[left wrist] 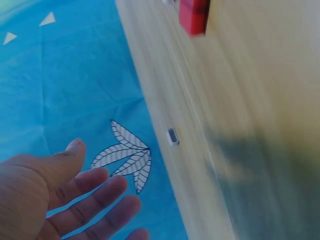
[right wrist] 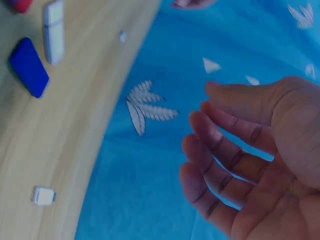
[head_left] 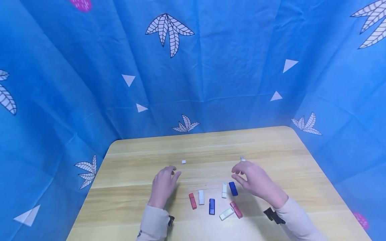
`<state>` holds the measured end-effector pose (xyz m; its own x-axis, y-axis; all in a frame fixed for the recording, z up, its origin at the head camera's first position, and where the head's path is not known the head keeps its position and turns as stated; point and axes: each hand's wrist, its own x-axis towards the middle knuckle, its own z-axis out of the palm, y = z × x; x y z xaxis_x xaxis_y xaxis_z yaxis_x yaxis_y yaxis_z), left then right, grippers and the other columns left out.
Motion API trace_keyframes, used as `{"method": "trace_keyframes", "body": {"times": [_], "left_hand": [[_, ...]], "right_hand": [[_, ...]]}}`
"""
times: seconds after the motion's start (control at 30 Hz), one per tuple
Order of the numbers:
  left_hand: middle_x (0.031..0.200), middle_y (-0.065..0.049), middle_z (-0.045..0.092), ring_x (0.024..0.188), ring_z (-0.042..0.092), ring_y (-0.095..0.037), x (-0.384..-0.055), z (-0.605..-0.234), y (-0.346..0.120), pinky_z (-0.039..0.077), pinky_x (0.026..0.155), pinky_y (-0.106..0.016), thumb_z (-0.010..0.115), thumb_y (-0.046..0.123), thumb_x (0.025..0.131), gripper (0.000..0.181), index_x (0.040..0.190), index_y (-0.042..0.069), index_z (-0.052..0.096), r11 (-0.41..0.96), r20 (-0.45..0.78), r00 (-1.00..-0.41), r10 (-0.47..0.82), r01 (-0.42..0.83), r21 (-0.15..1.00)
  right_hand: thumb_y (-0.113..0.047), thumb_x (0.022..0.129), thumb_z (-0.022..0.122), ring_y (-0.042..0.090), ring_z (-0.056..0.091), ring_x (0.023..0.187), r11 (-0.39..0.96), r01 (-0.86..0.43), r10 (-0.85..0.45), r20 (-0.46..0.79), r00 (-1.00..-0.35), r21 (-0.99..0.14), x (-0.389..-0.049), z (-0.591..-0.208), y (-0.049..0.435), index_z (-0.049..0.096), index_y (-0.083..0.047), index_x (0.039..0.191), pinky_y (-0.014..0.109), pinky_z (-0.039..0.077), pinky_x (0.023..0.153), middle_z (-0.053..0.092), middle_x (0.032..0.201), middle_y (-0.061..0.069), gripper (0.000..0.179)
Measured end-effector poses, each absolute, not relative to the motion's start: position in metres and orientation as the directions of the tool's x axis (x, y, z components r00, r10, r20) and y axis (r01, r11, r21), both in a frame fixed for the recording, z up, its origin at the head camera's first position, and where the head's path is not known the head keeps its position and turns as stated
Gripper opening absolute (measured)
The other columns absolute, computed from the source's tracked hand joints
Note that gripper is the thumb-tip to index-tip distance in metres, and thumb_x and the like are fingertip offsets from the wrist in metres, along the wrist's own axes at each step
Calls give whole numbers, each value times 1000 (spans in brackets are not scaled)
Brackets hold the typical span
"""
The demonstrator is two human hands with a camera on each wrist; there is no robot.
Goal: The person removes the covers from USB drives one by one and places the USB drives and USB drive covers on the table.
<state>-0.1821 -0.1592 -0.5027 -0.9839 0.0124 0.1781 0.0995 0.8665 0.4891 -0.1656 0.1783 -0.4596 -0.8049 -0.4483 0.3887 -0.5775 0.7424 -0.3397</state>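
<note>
My left hand [head_left: 164, 184] hovers over the left part of the table, fingers loosely bent and holding nothing. A red stick like a USB flash drive [head_left: 192, 201] lies to its right, beside a white one [head_left: 201, 197]. Over the right side hangs my right hand [head_left: 256, 180], relaxed, with nothing between thumb and fingers. Nearest to it lie a blue stick [head_left: 233, 188] and a white stick [head_left: 224, 190]. Beyond the right fingertips sits a small white piece with a grey end [right wrist: 44, 196], partly hidden in the head view. Another small white piece [left wrist: 172, 137] shows beyond the left hand.
Closer to the front lie another blue stick [head_left: 212, 206], a white stick [head_left: 227, 214] and a red stick [head_left: 236, 209], the last two close together. The wooden table [head_left: 126, 201] has rounded far corners. A blue patterned curtain [head_left: 223, 67] surrounds its back and sides.
</note>
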Motion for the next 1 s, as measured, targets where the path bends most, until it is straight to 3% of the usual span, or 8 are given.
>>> {"method": "trace_keyframes", "body": {"times": [0.17, 0.43, 0.7, 0.83, 1.0], "left_hand": [[90, -8, 75, 79, 69, -22, -161, -501, -156, 57, 68, -37, 70, 28, 96, 25, 108, 6, 73, 853, 236, -972, -12, 113, 509], [84, -3, 75, 72, 68, -11, -140, -501, -155, 56, 65, -27, 71, 26, 96, 20, 103, 8, 74, 832, 257, -966, -25, 123, 541], [81, -1, 74, 70, 65, -7, -133, -505, -154, 52, 63, -19, 71, 23, 95, 15, 98, 9, 75, 819, 255, -967, -13, 137, 558], [81, 0, 73, 69, 64, -6, -129, -509, -154, 51, 63, -18, 72, 22, 94, 13, 97, 9, 75, 810, 256, -967, -8, 144, 569], [81, 0, 73, 70, 63, -5, -128, -511, -153, 52, 64, -18, 72, 22, 94, 12, 97, 10, 75, 806, 244, -970, -16, 132, 576]], "right_hand": [[-14, 81, 83, 12, 63, 82, 700, -662, -594, 297, -748, -267, -163, -471, 169, 74, -13, 94, 26, 55, 69, 71, 89, -3, 16], [-18, 79, 82, 7, 54, 79, 577, -799, -791, 129, -598, -170, -156, -498, 152, 76, -16, 92, 19, 48, 71, 71, 86, -5, 15], [-45, 70, 87, 1, 42, 79, 569, -810, -818, -1, -575, -145, -148, -512, 149, 75, -23, 97, 16, 37, 70, 59, 81, -16, 37], [-43, 65, 90, 0, 41, 78, 558, -823, -829, -24, -559, -104, -145, -518, 147, 73, -25, 92, 15, 34, 69, 59, 80, -18, 36], [-35, 68, 89, 0, 45, 78, 522, -850, -852, -14, -523, -72, -144, -525, 147, 74, -29, 92, 14, 35, 70, 65, 82, -18, 29]]}}
